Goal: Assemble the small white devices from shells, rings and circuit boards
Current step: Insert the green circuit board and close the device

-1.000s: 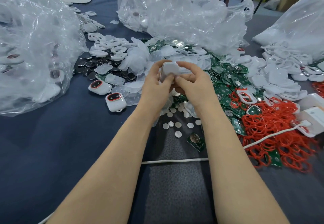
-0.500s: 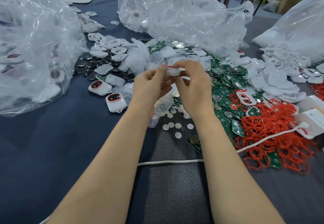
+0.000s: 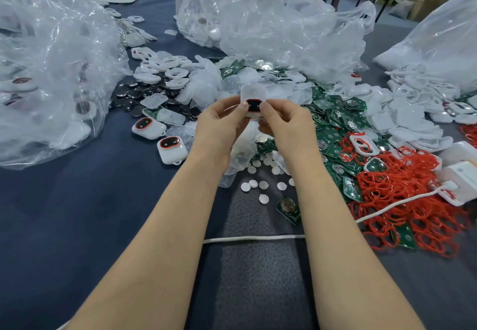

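— Dark blue tabletop (image 3: 64, 213), strewn with clear bags; green circuit boards (image 3: 333, 136) and red rings (image 3: 413, 200) heaped to the right. Step in hand?
— Closing up, by the look: white device (image 3: 253, 102) held above mid-table, pinched between left hand (image 3: 219, 123) and right hand (image 3: 286, 123), fingers curled on its lower edges, red-rimmed dark window facing up.
— Next?
— Probably squeeze till seated, then set down left, beside the two finished devices (image 3: 171, 148).
— Writing?
— None legible.

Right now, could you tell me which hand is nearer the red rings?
Right. The right hand sits left of the red rings; the left hand is farther left, beyond it. Both grip the white device.
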Demonstrator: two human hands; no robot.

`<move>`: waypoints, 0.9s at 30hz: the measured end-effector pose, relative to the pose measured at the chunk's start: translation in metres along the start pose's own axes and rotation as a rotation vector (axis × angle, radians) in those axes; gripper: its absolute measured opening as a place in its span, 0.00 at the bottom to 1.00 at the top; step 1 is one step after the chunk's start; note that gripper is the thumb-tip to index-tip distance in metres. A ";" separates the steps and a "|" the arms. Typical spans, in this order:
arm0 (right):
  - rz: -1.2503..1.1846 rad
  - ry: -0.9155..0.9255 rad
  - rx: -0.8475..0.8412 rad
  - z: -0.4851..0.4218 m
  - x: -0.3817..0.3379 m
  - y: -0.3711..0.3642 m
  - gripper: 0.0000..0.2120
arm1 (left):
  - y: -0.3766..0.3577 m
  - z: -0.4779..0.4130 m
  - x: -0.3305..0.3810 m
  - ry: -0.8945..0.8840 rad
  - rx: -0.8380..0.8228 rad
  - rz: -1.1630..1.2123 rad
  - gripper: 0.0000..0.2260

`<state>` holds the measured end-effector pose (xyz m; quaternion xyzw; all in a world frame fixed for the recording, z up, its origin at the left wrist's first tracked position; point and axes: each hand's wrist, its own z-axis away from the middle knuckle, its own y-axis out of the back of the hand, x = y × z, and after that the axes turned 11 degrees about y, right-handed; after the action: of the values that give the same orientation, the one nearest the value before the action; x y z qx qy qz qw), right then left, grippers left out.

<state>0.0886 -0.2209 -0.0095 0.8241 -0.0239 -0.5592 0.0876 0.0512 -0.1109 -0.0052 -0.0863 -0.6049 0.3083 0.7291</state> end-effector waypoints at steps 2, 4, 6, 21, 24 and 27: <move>-0.072 -0.060 0.000 0.000 0.000 0.002 0.10 | -0.001 0.000 0.000 0.003 -0.018 -0.010 0.06; -0.189 -0.145 -0.024 0.001 -0.003 0.003 0.09 | 0.000 0.000 -0.001 0.011 -0.008 -0.032 0.06; -0.289 -0.227 -0.079 0.002 -0.007 0.004 0.08 | 0.002 -0.001 0.000 0.006 0.037 -0.105 0.05; -0.358 -0.308 -0.120 0.002 -0.011 0.020 0.02 | 0.007 -0.002 0.004 0.015 -0.042 -0.319 0.08; -0.351 -0.256 -0.061 0.002 -0.010 0.016 0.02 | 0.008 -0.003 0.002 0.034 -0.030 -0.366 0.08; -0.299 -0.220 -0.050 0.003 -0.009 0.014 0.03 | 0.009 -0.003 -0.001 0.035 -0.040 -0.402 0.07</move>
<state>0.0836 -0.2335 0.0003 0.7500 0.1034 -0.6530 0.0210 0.0512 -0.1034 -0.0113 0.0165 -0.6029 0.1430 0.7847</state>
